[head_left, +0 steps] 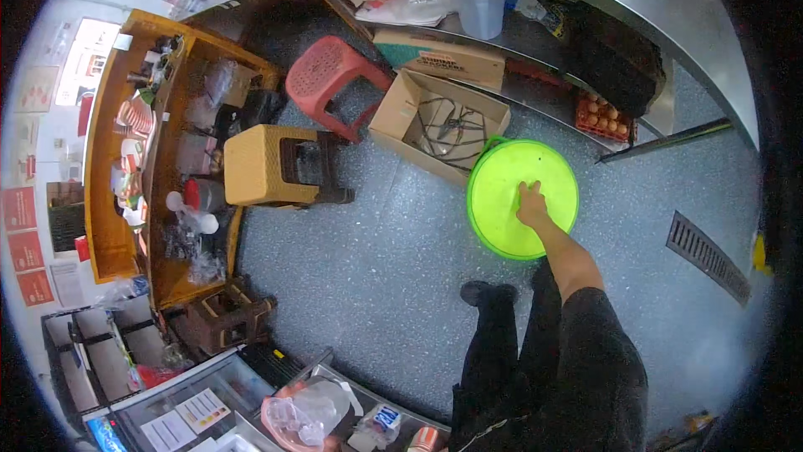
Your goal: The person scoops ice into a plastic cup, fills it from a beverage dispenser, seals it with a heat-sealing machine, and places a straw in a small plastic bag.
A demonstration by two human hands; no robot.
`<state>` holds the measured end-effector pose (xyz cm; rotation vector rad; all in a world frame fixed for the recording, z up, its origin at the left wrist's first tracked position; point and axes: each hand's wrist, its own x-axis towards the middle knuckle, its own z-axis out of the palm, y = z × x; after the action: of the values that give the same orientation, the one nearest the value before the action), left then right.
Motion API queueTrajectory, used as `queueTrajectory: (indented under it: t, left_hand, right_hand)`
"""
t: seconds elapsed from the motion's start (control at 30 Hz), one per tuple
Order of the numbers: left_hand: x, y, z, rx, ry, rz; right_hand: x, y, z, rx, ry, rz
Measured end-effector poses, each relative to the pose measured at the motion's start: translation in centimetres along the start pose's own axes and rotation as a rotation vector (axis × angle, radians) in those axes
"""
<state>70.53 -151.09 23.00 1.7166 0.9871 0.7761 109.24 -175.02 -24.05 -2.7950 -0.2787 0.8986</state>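
Note:
A large round lime-green lid (493,193) sits on a bin standing on the floor in front of my legs. A green loop handle (495,142) sticks out at its upper left edge. My right arm reaches down, and my right hand (533,204) is at the middle of the lid, its bent fingers gripping there. What lies under the fingers is hidden. The bin's body below the lid is hardly visible. My left hand does not show.
An open cardboard box (393,109) with dark cables touches the bin's far left side. A red stool (322,71) and a yellow stool (251,166) stand further left. Eggs (604,117) sit in a red tray under a steel table (669,9). A floor drain (709,255) lies right.

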Motion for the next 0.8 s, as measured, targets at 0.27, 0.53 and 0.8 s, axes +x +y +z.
queueTrajectory:
  t: [0.27,0.53,0.8]
  left_hand:
    - [-0.3,-2.0,-4.7,0.123,-0.057,0.107]
    - [3.4,3.6,-1.5,-0.073,-0.116,0.211]
    - [15.1,6.9,14.6,-0.095,-0.706,0.381]
  right_hand:
    - [-4.4,-5.5,-0.5,-0.028,0.011,0.289]
    - [-28.7,-21.7,-15.1,0.55,-0.373,-1.025]
    - [-26.6,-26.9,-26.9,1.133,-0.031,-0.992]
